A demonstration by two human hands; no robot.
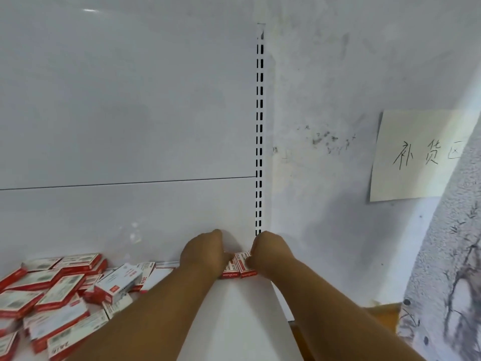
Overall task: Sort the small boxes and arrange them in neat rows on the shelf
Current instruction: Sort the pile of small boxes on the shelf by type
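Note:
Two small red-and-white boxes (240,267) stand side by side at the back right corner of the white shelf (250,321). My left hand (204,252) grips them from the left with curled fingers. From the right, my right hand (269,252) holds the same pair, its thumb on the right box. Both hands hide most of these boxes. A loose heap of several matching boxes (52,295) lies jumbled on the left part of the shelf, some flat, some tilted.
The white back panel (125,126) rises behind the shelf, with a slotted upright (259,126) at its right end. A scuffed wall carries a paper note with handwriting (416,155). An orange-brown surface (382,316) lies below right of the shelf edge.

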